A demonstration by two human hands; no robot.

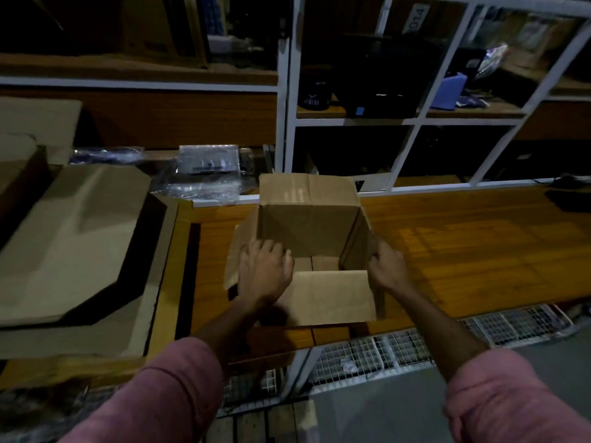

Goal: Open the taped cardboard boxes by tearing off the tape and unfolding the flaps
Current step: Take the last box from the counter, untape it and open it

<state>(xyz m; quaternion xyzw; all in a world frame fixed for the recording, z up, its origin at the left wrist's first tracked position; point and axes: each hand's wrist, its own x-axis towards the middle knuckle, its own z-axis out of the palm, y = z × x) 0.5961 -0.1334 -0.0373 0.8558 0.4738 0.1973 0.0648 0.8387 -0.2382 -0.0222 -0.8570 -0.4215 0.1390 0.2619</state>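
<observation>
A small brown cardboard box (307,231) stands open on the wooden shelf surface (463,251), its far flap upright and its near flap (332,297) folded out toward me. My left hand (265,271) rests over the left flap, fingers curled on its edge by the box's left wall. My right hand (388,268) grips the edge of the right flap at the box's right wall. The inside of the box looks bare as far as I can see. I see no tape in my hands.
A large cardboard piece (73,244) lies to the left, with another box (19,161) behind it. Clear plastic bags (208,167) sit behind the box. White shelf posts (287,100) rise behind, with dark items on the shelves. A wire mesh rack (399,346) runs below the front edge.
</observation>
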